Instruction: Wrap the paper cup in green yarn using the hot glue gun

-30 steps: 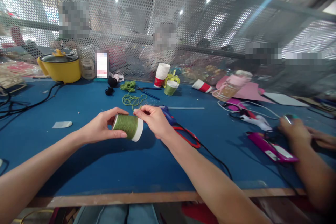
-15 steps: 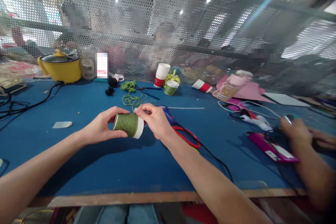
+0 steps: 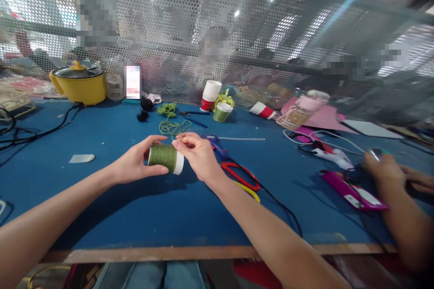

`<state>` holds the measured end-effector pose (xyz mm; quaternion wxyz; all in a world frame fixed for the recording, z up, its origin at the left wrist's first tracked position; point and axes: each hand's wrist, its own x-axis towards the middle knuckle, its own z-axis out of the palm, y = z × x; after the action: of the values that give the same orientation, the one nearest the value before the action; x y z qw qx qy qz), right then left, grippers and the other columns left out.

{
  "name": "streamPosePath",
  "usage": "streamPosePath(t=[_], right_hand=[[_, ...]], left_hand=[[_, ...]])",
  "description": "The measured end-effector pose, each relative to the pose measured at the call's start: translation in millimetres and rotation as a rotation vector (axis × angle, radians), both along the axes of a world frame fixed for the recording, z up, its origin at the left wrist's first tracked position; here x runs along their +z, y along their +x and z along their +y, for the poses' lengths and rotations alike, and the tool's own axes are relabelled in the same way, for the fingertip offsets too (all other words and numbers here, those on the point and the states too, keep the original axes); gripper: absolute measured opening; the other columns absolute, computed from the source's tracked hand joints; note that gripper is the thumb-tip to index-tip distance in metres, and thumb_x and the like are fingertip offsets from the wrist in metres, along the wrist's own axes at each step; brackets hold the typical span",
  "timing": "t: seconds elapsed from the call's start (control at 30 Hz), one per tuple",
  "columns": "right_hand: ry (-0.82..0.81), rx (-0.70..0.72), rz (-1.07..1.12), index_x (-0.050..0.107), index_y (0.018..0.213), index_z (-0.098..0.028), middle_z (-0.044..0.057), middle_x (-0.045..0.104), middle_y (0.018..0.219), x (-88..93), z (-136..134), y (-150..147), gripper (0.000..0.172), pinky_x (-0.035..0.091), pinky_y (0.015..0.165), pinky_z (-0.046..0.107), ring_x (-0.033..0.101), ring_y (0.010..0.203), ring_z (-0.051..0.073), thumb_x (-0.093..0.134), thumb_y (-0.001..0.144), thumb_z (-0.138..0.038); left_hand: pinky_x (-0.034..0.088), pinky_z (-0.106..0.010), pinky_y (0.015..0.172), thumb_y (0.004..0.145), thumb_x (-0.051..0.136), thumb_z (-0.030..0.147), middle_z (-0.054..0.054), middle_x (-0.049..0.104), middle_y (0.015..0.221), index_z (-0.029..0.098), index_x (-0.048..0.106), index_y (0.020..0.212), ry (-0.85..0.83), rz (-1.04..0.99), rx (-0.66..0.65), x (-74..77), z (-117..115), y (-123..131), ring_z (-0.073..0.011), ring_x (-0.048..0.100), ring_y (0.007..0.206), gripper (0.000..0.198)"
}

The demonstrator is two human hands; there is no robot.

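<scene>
My left hand (image 3: 137, 161) is wrapped round a paper cup (image 3: 179, 163) that lies on its side in the air above the table. Green yarn (image 3: 162, 157) covers most of the cup's wall, and a white band stays bare at the end on the right. Thumb and index finger of my right hand (image 3: 195, 151) pinch the green yarn at the edge of the wound part. From there the strand runs back to a loose tangle of green yarn (image 3: 167, 109) on the table. The fingertips partly hide the strand.
Beyond my hands lie pliers (image 3: 193, 113), stacked paper cups (image 3: 210, 92) and a green-wrapped cup (image 3: 223, 112). Right of my hand are a blue glue gun (image 3: 219, 148) and red-handled scissors (image 3: 242, 175). A yellow pot (image 3: 83, 88) stands back left. Another person's hand (image 3: 384, 171) is at right.
The green yarn covers slightly more of the cup, and the bare white band looks narrower. Both hands keep their hold, with the cup turned a little. The camera view has shifted slightly.
</scene>
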<state>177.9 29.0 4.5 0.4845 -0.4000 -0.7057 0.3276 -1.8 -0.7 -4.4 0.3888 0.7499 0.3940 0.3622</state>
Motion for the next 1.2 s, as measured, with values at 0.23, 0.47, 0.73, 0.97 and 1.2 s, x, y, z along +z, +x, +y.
streamPosePath(t=[0.23,0.47,0.73,0.97,1.2], right_hand=[[0.015,0.04,-0.034,0.062,0.062,-0.018,0.004,0.059,0.083,-4.8,-1.1,-3.6,0.014,0.044,0.077,0.03,0.056,0.085,0.015,0.06,0.073,-0.026],[-0.013,0.053,-0.011,0.065,0.066,-0.018,0.005,0.058,0.09,-1.6,-1.8,-2.0,0.012,0.045,0.076,0.029,0.056,0.089,0.016,0.062,0.072,-0.028],[-0.115,0.095,0.067,0.065,0.065,-0.018,0.005,0.057,0.091,-0.3,-1.5,-1.7,0.012,0.045,0.074,0.03,0.056,0.088,0.016,0.064,0.069,-0.029],[-0.107,0.094,0.064,0.066,0.065,-0.017,0.005,0.058,0.091,-0.8,-1.7,-1.7,0.013,0.045,0.075,0.03,0.056,0.088,0.016,0.063,0.069,-0.029],[-0.034,0.063,-0.014,0.065,0.066,-0.018,0.005,0.06,0.087,-0.7,-3.9,-2.8,0.011,0.045,0.079,0.031,0.057,0.089,0.016,0.061,0.072,-0.026]], left_hand=[[0.048,-0.028,0.055,0.072,0.055,0.049,-0.003,0.054,0.085,0.016,0.042,0.113,-0.152,0.114,0.047,5.1,-3.1,5.6,-0.0147,0.053,0.065,0.054],[0.044,-0.028,0.067,0.072,0.058,0.043,-0.003,0.056,0.088,0.014,0.047,0.104,0.054,0.178,0.069,7.4,-3.8,4.4,-0.0159,0.052,0.075,0.045],[0.043,-0.027,0.073,0.071,0.062,0.039,-0.005,0.056,0.097,0.014,0.045,0.108,0.129,0.178,0.02,5.4,-3.6,3.5,-0.0175,0.053,0.083,0.048],[0.043,-0.03,0.075,0.07,0.063,0.039,-0.007,0.055,0.099,0.014,0.045,0.108,0.165,0.185,0.021,3.2,-2.5,2.9,-0.0191,0.053,0.087,0.049],[0.044,-0.032,0.077,0.069,0.062,0.042,-0.008,0.055,0.101,0.015,0.044,0.109,0.112,0.18,0.028,5.4,-3.7,3.3,-0.0207,0.053,0.089,0.052]])
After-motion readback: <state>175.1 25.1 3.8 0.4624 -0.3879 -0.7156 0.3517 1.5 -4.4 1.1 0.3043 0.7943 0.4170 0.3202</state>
